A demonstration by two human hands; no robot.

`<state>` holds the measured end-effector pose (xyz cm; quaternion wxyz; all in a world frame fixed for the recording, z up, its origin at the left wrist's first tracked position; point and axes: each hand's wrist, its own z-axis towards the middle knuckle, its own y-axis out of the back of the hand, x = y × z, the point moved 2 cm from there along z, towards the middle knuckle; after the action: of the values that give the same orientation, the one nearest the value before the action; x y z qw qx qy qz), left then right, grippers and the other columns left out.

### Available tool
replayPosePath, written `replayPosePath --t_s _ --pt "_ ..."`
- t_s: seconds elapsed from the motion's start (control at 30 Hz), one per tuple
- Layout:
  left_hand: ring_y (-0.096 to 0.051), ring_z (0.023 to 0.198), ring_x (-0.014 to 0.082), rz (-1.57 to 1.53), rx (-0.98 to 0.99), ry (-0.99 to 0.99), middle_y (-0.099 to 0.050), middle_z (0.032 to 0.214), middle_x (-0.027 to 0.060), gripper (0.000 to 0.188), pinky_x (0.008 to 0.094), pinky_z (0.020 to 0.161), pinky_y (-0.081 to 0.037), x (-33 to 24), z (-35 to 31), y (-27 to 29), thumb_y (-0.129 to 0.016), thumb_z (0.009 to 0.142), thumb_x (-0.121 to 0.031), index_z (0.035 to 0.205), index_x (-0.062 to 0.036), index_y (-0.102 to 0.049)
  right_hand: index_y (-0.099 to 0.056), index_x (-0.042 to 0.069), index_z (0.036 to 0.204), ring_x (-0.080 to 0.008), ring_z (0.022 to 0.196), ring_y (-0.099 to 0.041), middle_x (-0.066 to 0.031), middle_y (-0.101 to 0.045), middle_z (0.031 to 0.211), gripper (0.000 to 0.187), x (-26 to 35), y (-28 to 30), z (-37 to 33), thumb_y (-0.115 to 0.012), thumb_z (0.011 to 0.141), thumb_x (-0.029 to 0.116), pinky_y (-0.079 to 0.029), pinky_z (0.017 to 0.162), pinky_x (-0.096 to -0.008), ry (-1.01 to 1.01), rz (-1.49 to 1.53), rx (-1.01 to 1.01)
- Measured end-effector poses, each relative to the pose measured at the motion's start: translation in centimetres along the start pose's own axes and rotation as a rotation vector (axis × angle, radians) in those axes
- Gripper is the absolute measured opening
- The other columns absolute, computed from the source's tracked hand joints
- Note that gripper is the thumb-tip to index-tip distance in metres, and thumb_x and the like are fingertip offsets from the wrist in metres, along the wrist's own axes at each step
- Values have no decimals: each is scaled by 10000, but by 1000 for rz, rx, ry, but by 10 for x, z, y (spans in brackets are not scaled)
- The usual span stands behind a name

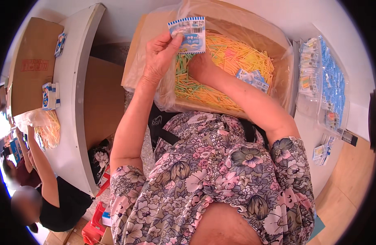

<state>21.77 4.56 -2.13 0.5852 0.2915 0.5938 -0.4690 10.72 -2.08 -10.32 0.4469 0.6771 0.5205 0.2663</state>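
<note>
My left hand (160,53) pinches a small blue-and-white packet (196,41) between thumb and fingers, raised over the left part of a cardboard box (135,61) lined with clear plastic. Thin yellow, orange, green and pink sticks (233,57) fill the box as a loose heap. Behind the packet, my right hand (201,68) reaches down into the sticks; its fingers are hidden by the packet and the heap. A few more packets (253,79) lie on the sticks beside my right forearm.
At the right, clear plastic trays (308,102) hold many blue-striped packets, with loose ones (322,151) nearby. To the left stands a white table (69,122) bearing a brown carton (32,67) and small packs. Two people work beyond it, one reaching toward a bag of sticks (47,128).
</note>
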Motion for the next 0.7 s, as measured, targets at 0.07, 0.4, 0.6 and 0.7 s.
replayPosePath --t_s 0.07,0.4,0.6,0.7 --pt "-587 873 72 -12 15 10 -657 964 21 221 222 802 -483 0 1 -1 -601 905 -98 1087 20 -641 -549 88 1196 -225 1223 -437 -102 -523 1262 341 2 -3 -3 -488 868 160 -342 999 -389 105 841 -333" --pt "-582 861 66 -18 18 12 -657 951 14 220 224 789 -483 1 1 0 -604 904 -103 1081 20 -644 -542 85 1104 -218 1085 -536 -83 -583 1120 253 -15 41 -40 -495 866 155 -372 931 -376 11 595 -246" --pt "-577 868 65 -35 6 3 -655 962 13 219 226 805 -469 -1 0 5 -584 913 -96 1089 21 -640 -618 66 892 -200 745 -619 -37 -648 805 139 -53 31 -56 -526 887 170 -454 695 -367 -103 483 -78" --pt "-581 879 71 -51 9 -2 -655 971 18 220 231 820 -464 -3 3 1 -566 918 -86 1096 23 -636 -592 69 865 -142 633 -560 -17 -598 748 175 -77 -12 -46 -511 939 205 -454 570 -302 -90 1521 -69"
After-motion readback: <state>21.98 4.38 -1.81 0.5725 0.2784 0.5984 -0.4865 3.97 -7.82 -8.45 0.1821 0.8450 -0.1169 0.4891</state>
